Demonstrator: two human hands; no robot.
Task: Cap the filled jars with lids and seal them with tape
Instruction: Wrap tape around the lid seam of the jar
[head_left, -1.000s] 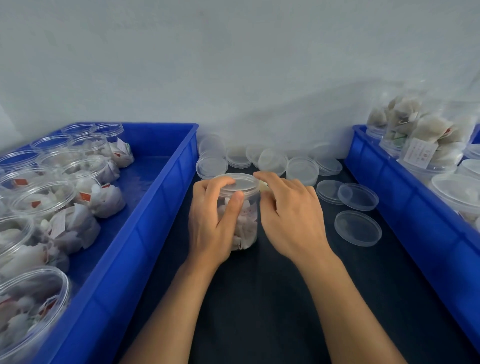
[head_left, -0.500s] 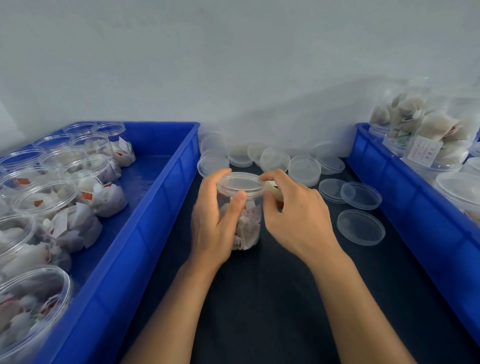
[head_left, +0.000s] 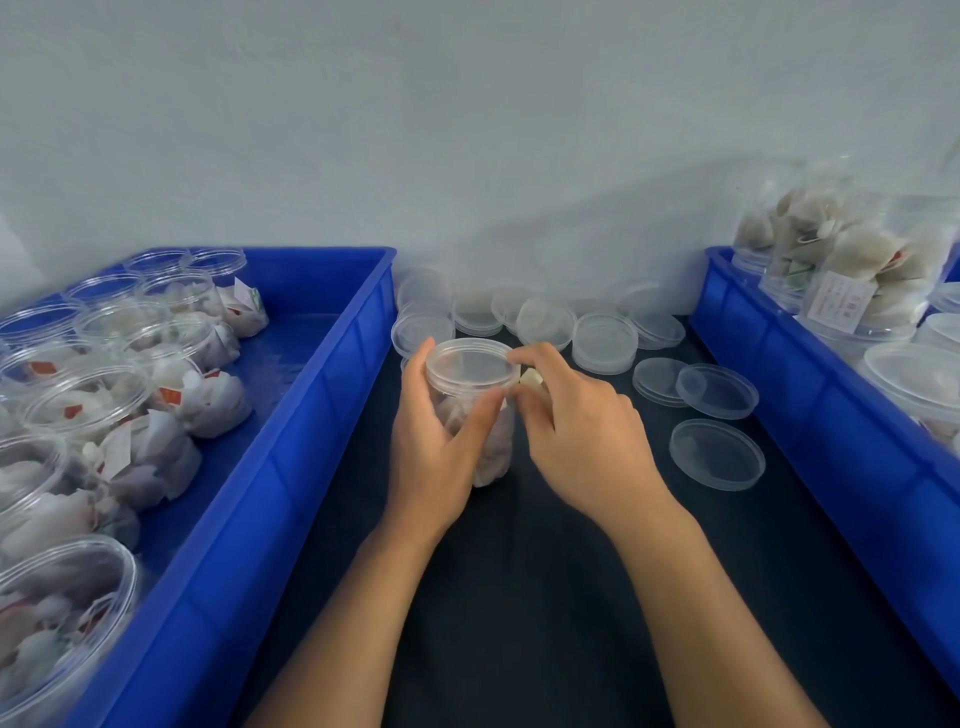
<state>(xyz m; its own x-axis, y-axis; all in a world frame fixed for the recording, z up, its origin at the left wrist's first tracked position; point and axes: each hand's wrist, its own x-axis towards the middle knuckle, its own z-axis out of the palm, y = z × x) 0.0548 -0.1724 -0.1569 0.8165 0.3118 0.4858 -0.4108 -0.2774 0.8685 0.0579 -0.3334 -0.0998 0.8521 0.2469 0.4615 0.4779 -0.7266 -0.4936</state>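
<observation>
A plain pale wall (head_left: 467, 130) rises behind a dark tabletop (head_left: 519, 597).

- Jar (head_left: 488, 415): clear plastic, contents white.
- Lid (head_left: 471, 362) on jar: clear, colourless.
- Loose lids (head_left: 717, 454): translucent, colourless.
- Left bin (head_left: 291, 467): solid blue.
- Right bin (head_left: 810, 389): solid blue.
- Packets (head_left: 208, 400) in left bin: white with red tags.
- Table (head_left: 519, 597): black.
- Wall (head_left: 467, 130): pale grey.
</observation>
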